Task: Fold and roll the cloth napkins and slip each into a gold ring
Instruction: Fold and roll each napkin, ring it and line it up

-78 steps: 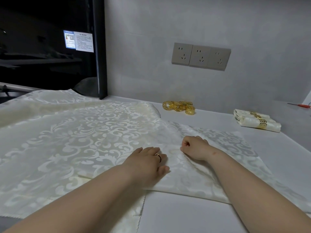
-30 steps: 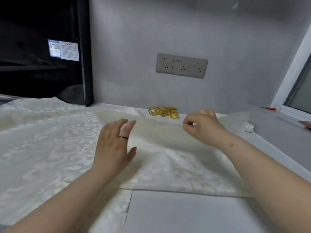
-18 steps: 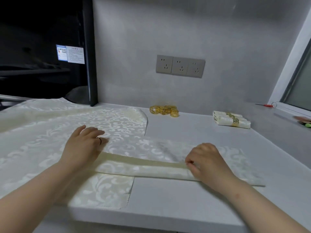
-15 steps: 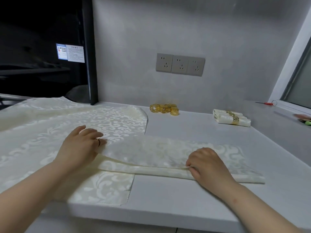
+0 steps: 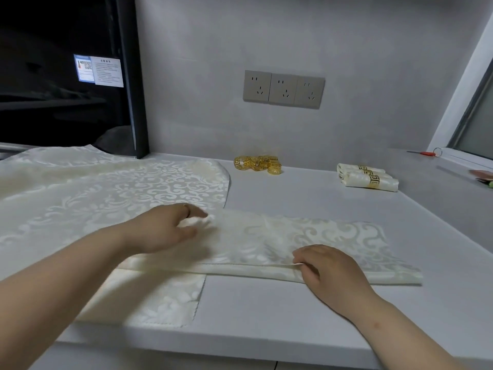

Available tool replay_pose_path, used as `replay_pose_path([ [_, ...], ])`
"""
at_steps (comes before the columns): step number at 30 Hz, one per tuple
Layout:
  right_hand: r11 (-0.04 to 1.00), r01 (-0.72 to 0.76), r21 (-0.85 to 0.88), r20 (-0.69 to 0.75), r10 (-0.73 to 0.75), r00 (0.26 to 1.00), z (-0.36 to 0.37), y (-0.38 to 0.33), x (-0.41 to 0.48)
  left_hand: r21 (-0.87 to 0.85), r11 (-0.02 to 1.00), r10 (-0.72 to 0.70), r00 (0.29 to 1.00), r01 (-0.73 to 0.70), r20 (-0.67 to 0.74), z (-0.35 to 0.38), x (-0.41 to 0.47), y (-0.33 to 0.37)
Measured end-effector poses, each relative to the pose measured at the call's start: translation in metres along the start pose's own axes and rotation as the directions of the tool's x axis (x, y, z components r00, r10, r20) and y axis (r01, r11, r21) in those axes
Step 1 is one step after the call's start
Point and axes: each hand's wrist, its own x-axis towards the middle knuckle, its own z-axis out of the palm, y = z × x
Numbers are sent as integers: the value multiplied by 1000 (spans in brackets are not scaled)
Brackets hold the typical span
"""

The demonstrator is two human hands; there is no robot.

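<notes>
— Where is the cloth?
— The folded napkin [image 5: 306,241] lies as a long strip across the lower middle of the frame, on the grey counter [image 5: 293,311].
— And the hands?
— The left hand [image 5: 165,228] reaches in from the lower left. Its fingers are nearly straight on the strip's left end, but blur hides whether it grips. The right hand [image 5: 329,265], palm down with curled fingers, pinches the near fold.
— The rings?
— The gold rings [image 5: 257,164] are piled by the wall, with the ringed rolls [image 5: 368,178] to their right.
</notes>
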Motion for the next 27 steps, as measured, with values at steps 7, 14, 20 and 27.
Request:
replay_pose_path([
  [7,998,54,28,45,-55,997,0,0,-1,272,962,-36,989,-5,146,52,76,35],
  [14,994,94,53,112,-100,989,-2,-2,3,340,940,-43,975,-35,218,65,79,20],
  [20,973,-150,178,298,92,950,-24,-37,47,347,937,-27,980,-44,197,66,74,18],
  [27,936,-352,32,493,291,820,46,-34,109,336,942,-40,988,-13,150,67,69,19],
])
